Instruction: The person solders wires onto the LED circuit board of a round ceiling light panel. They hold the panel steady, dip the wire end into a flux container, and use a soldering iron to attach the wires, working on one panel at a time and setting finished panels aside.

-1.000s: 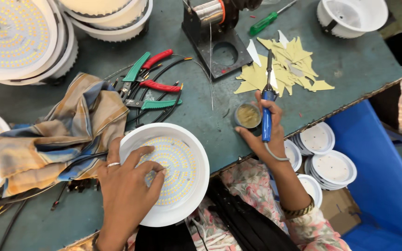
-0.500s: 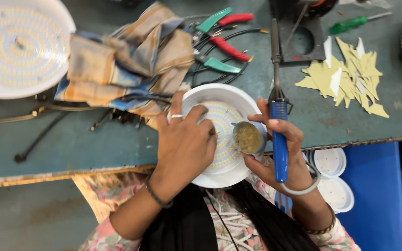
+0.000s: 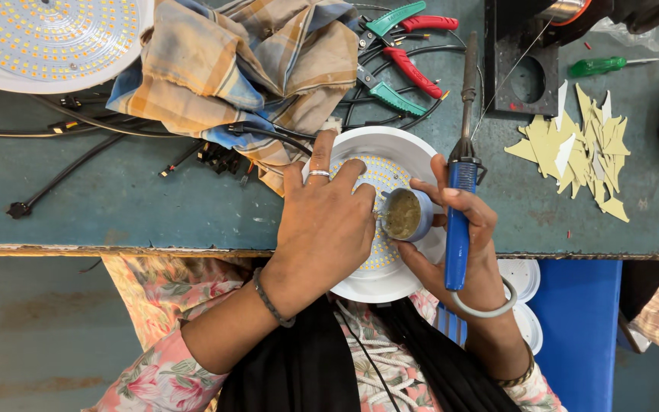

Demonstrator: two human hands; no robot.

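A round white LED light panel [image 3: 390, 164] lies at the near edge of the teal workbench [image 3: 116, 206], partly overhanging it. My left hand [image 3: 322, 225] rests on the panel's left half, fingers spread, a ring on one finger. My right hand [image 3: 463, 236] grips a blue-handled soldering iron [image 3: 459, 206], its tip pointing away from me, and also pinches a small round tin of yellowish flux paste [image 3: 406, 214] over the panel.
A plaid cloth [image 3: 245, 69] lies behind the panel, with green- and red-handled pliers [image 3: 402, 76] and black cables [image 3: 78, 130]. A larger LED disc [image 3: 47, 38] sits far left. Yellow paper scraps [image 3: 581, 145], a green screwdriver [image 3: 608, 65] and a black stand [image 3: 524, 69] are at right.
My view has shifted slightly. My left hand has slid further onto the panel, and my right hand has brought the tin and soldering iron closer over it.
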